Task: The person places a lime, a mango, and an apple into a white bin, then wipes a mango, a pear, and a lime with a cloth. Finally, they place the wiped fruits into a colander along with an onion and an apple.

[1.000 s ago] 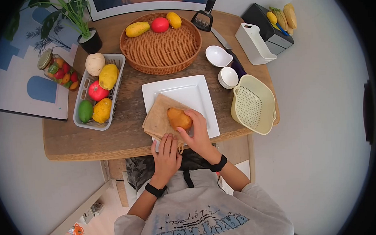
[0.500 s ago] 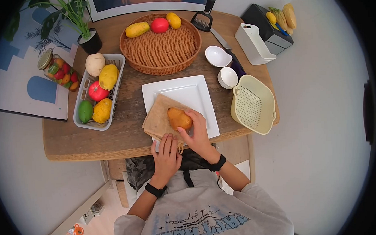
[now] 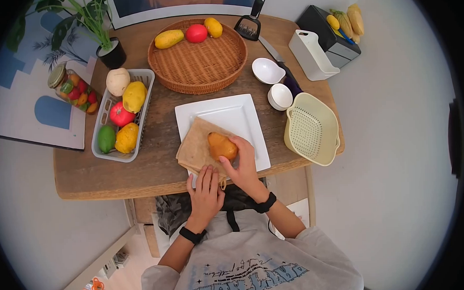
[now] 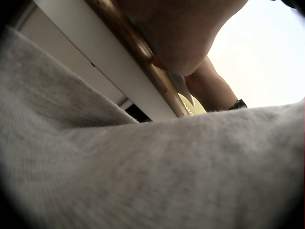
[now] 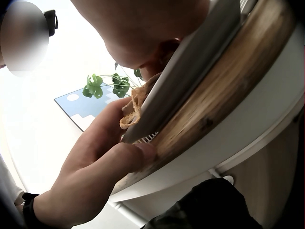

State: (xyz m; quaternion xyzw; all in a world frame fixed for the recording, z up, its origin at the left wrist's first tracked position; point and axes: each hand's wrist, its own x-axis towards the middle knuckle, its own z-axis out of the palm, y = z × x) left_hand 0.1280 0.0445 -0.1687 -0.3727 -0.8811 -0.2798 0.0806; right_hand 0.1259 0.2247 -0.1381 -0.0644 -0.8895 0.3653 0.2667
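A brown-orange, pear-shaped fruit [image 3: 222, 147] lies on a folded tan cloth [image 3: 196, 145], which covers part of a white square plate [image 3: 241, 111]. My right hand [image 3: 244, 170] holds the fruit's right side between thumb and fingers. My left hand [image 3: 206, 198] rests its nearly straight fingers on the cloth's near edge. In the right wrist view, the left hand [image 5: 97, 167] has its thumb by the underside of the plate's edge, near a looped tan cord [image 5: 132, 112]. Shirt fabric fills much of the left wrist view, hiding the fingertips' work.
At left stands a grey basket [image 3: 147, 91] of fruits, with a jar [image 3: 74, 89] behind. A round wicker tray [image 3: 198, 64] holds fruits at the back. Right of the plate are small white bowls [image 3: 280, 97], a knife [image 3: 272, 49] and a cream colander [image 3: 312, 127].
The fruit has turned slightly, its narrow end now pointing more toward the back, while the right hand keeps its hold. The left hand has stayed in place.
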